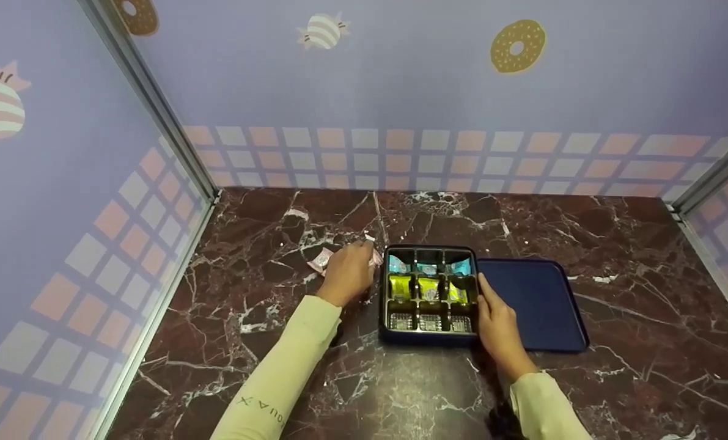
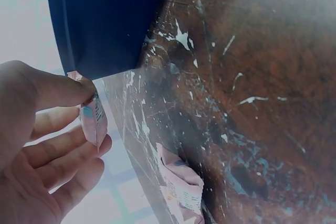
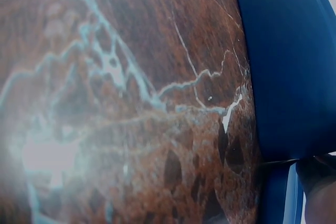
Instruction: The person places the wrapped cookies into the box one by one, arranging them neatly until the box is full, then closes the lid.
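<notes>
In the left wrist view my left hand (image 2: 52, 145) pinches a pink wrapped candy (image 2: 93, 121) between thumb and fingers, close beside the dark blue box. A second pink candy (image 2: 181, 187) lies on the marble top below that hand. The open box (image 1: 428, 340) has a tray of compartments: blue candies (image 1: 428, 268) in the back row, yellow-green candies (image 1: 429, 289) in the middle row, and ribbed tray bottoms showing in the front row. Along the box's right side rests my right hand (image 1: 501, 327), its fingers fairly straight against the wall; some fingertips are hidden.
The dark blue lid (image 1: 535, 305) lies flat right of the box, partly behind the right hand. Patterned panels (image 1: 400, 91) enclose the dark marble tabletop (image 1: 632, 293) at the back and sides. Light from above reflects off the tabletop in front of the box.
</notes>
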A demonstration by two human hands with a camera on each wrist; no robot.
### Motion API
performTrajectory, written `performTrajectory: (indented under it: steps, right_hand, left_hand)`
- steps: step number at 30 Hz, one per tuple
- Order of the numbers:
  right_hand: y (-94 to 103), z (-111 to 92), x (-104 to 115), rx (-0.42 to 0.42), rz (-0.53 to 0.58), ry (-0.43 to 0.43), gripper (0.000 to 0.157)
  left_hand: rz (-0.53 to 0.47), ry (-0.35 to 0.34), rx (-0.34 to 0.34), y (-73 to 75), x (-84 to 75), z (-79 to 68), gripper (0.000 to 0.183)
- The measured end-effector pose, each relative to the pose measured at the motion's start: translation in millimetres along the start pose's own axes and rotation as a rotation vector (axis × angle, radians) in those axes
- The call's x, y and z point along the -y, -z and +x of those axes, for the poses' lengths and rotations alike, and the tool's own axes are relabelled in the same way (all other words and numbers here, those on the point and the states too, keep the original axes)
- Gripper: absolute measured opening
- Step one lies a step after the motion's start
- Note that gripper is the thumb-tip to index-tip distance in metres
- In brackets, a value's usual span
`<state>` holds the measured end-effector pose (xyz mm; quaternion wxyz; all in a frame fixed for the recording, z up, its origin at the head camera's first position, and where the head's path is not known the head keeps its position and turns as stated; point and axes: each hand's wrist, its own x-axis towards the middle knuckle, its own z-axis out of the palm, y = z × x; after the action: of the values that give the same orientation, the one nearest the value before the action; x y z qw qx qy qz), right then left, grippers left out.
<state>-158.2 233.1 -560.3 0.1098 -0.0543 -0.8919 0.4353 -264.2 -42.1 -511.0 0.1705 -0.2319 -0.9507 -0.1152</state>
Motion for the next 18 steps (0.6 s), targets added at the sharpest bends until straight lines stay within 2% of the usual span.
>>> performTrajectory:
  steps: [5,11,18]
  right_hand:
    - [0.4,-1,2,0.008,-0.001,-0.011,0.048]
    - [0.6,-1,3,0.020,-0.001,-0.025,0.048]
    - [-1.5,-1,1,0.003,-0.003,-0.026,0.048]
  left_hand:
    - [0.020,-0.011,-0.031,2.2,-2.2,-0.8,0.024]
    - [0.049,-0.001,-0.028,7.4,-7.3,-3.3,0.025]
    - [0.068,-0.050,-0.068,12.5,-17.1,-7.8,0.024]
